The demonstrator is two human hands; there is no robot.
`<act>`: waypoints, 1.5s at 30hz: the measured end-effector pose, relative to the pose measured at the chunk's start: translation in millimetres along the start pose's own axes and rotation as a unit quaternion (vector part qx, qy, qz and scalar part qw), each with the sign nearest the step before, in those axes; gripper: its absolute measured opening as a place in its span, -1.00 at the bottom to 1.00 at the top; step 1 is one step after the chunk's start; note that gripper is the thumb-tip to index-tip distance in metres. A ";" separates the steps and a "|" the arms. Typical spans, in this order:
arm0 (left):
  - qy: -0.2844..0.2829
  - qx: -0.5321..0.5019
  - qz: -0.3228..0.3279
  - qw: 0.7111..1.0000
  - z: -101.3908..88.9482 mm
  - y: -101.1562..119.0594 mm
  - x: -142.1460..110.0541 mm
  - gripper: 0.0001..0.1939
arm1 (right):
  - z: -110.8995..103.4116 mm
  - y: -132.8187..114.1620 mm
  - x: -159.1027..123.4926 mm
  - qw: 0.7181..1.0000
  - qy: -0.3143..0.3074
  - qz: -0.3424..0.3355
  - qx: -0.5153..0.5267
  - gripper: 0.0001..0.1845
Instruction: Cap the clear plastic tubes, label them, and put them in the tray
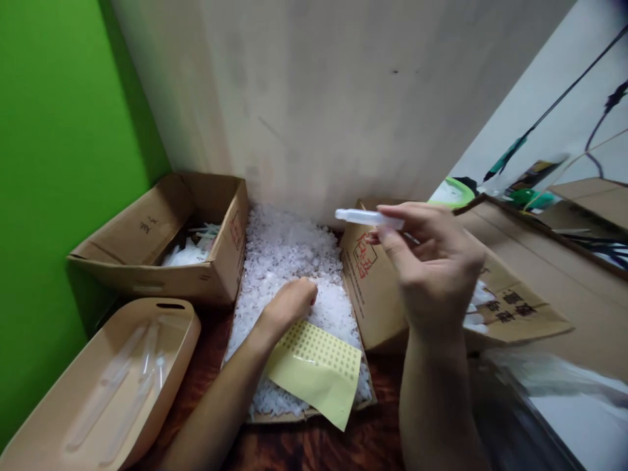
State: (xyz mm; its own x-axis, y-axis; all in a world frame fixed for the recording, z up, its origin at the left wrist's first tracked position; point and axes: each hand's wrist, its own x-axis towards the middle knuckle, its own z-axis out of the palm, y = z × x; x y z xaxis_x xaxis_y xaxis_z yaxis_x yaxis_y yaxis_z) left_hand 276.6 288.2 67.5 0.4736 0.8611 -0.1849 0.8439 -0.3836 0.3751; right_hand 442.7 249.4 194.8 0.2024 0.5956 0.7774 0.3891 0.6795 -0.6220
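Note:
My right hand is raised over the cardboard box on the right. Its thumb and fingers pinch a slim, translucent white plastic tube, whose narrower end points left. Lower down, my left hand rests at the heap of small clear plastic pieces, its fingers curled in. What those fingers hold, if anything, is hidden. Just below that hand lies a yellow sheet of small round stickers, on top of the white pieces in a shallow cardboard tray.
At the left stands an open cardboard box with white plastic parts inside. A beige plastic basket in front of it holds several clear tubes. To the right, another cardboard box holds white pieces. A pale wall panel closes off the back.

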 end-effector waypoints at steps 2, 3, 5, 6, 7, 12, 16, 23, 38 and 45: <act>0.001 0.008 0.008 1.000 2.4 0.2 2.3 -0.80 | 6.5 9.7 -3.3 0.998 -0.047 0.029 0.011 -0.90; 0.000 0.013 0.012 1.000 3.1 0.8 3.4 -0.80 | 9.0 15.1 -4.6 0.996 -0.064 0.050 0.025 -0.90; -0.005 0.023 0.021 1.000 3.9 2.2 5.1 -0.81 | 13.2 24.9 -6.7 0.989 -0.095 0.101 0.047 -0.81; -0.006 0.027 0.026 0.999 4.2 2.7 5.6 -0.82 | 15.0 28.8 -7.4 0.986 -0.109 0.122 0.046 -0.76; -0.007 0.030 0.032 0.999 4.3 2.8 6.0 -0.82 | 16.7 31.8 -8.1 0.983 -0.120 0.135 0.038 -0.75; -0.010 0.046 0.053 0.997 4.1 -0.5 6.3 -0.78 | 25.0 37.5 -10.2 0.982 -0.155 0.099 -0.041 -0.82; -0.009 0.063 0.054 0.997 4.7 0.1 6.7 -0.77 | 29.3 41.7 -10.3 0.976 -0.188 0.107 -0.034 -0.79; -0.015 0.073 0.063 0.995 9.7 8.1 8.8 -0.82 | 27.6 45.7 -9.3 0.958 -0.228 0.174 -0.019 -0.84; 0.321 0.009 0.109 0.941 -92.3 -38.2 -51.7 -0.81 | 29.6 50.8 -15.6 0.938 -0.318 0.138 0.017 -0.62; 0.293 0.116 0.098 0.944 -89.5 -20.5 -55.0 -0.87 | 32.7 46.8 -17.6 0.928 -0.344 0.138 0.026 -0.63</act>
State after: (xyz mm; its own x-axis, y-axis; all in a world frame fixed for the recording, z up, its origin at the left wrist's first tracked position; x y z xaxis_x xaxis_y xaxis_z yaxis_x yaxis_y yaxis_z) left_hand 210.6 278.5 151.3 0.4630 0.7769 0.4266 0.8192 -0.5589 0.1288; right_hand 428.0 284.8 149.0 -0.3418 0.8701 0.3551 0.3595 0.4702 -0.8060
